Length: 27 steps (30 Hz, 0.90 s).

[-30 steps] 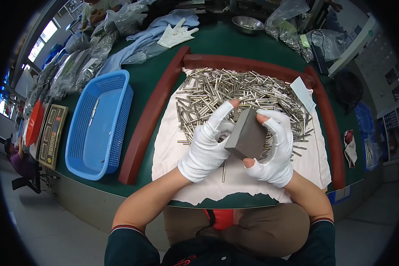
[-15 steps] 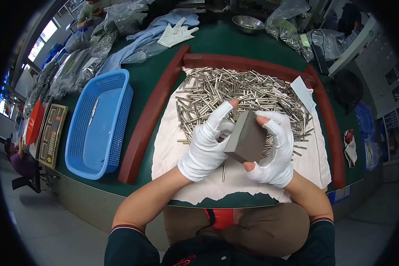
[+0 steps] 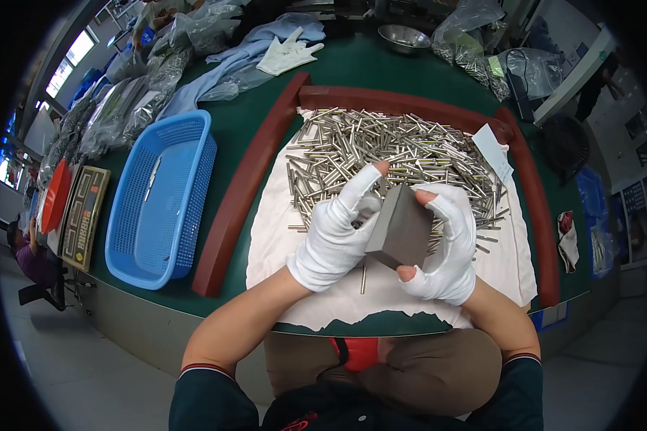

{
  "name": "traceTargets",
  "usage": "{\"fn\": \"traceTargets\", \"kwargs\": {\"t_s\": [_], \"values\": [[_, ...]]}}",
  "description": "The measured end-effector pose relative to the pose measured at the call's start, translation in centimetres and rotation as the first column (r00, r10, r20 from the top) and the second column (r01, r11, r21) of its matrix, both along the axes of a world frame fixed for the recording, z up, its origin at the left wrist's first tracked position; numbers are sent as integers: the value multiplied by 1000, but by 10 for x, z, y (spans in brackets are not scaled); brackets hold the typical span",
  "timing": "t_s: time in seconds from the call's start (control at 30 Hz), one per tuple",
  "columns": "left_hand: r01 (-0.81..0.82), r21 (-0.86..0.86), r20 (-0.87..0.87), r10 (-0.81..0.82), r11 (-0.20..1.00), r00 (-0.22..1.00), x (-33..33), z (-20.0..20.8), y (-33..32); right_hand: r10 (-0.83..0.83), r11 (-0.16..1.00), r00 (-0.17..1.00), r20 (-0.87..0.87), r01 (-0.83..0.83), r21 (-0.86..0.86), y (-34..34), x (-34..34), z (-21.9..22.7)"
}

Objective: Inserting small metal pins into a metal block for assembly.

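A flat, dark grey rectangular block (image 3: 402,228) is held up over the pale cloth (image 3: 331,305), tilted. My right hand (image 3: 449,248), in a white glove with bare fingertips, grips its edges from the right. My left hand (image 3: 331,241), gloved the same way, is curled close against the block's left side. One bare fingertip points up beside the block's top; the block hides the other fingers and whatever they hold. Beyond both hands spreads a heap of thin metal pins (image 3: 381,140). A single pin (image 3: 363,279) lies on the cloth below the block.
A dark red raised frame (image 3: 230,194) borders the cloth on the left, back and right. Outside it stand a blue plastic basket (image 3: 115,244), a scale (image 3: 85,223) and a metal bowl (image 3: 404,37). A white paper slip (image 3: 492,154) leans at the heap's right.
The block has turned slightly, its lower edge shifting a little right. Both hands stay nearly in place. At the far right, a person in dark clothes has moved further right.
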<state>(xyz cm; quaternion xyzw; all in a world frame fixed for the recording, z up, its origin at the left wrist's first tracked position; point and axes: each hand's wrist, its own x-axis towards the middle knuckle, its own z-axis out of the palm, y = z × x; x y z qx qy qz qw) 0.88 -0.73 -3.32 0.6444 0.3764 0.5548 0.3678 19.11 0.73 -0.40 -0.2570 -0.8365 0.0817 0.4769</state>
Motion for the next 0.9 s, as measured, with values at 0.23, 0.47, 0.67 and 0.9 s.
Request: {"fn": "traceTargets", "kwargs": {"t_s": [0.23, 0.47, 0.67, 0.9], "values": [[-40, 161, -110, 58, 986, 992, -1, 1, 2, -45, 999, 998, -36, 44, -30, 5, 1, -6], [-60, 193, -135, 87, 979, 987, -1, -2, 2, -75, 996, 996, -41, 73, -58, 4, 2, -10], [-67, 205, -171, 103, 976, 980, -2, 1, 3, -95, 995, 994, -58, 93, -42, 6, 0, -10], [-64, 124, -144, 82, 990, 986, -3, 6, 0, -59, 998, 996, -67, 57, -22, 0, -4, -6]]}}
